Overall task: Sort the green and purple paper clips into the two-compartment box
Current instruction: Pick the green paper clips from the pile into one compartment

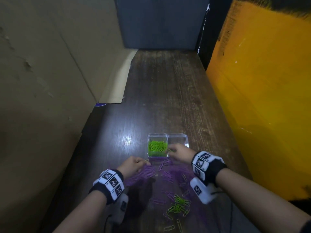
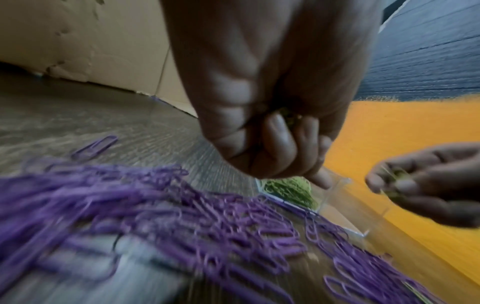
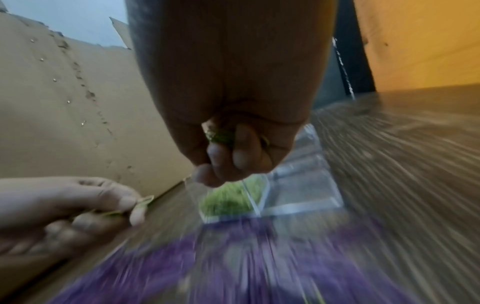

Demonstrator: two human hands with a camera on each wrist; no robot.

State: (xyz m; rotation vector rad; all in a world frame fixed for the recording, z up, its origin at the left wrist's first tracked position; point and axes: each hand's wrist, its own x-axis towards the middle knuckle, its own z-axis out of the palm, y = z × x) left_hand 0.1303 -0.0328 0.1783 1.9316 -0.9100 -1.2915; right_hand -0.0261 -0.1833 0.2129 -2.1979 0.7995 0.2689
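Note:
A clear two-compartment box [image 1: 184, 138] stands on the dark wooden table. Its left compartment holds a heap of green clips [image 1: 157, 146]; its right compartment looks bare. My right hand [image 1: 178, 153] hovers at the box's near edge, fingers curled round several green clips [image 3: 221, 136]. My left hand [image 1: 134, 165] is lower left of the box and pinches green clips [image 1: 147, 160], one sticking out past the fingertips. Purple clips [image 1: 165, 174] lie spread on the table between my hands and toward me. A small loose pile of green clips [image 1: 179, 205] lies nearer my body.
A cardboard wall [image 1: 42, 81] lines the left side and a yellow panel [image 1: 269, 98] the right. A dark blue panel [image 1: 161, 22] closes the far end. The table [image 1: 168, 98] runs long and narrow beyond the box.

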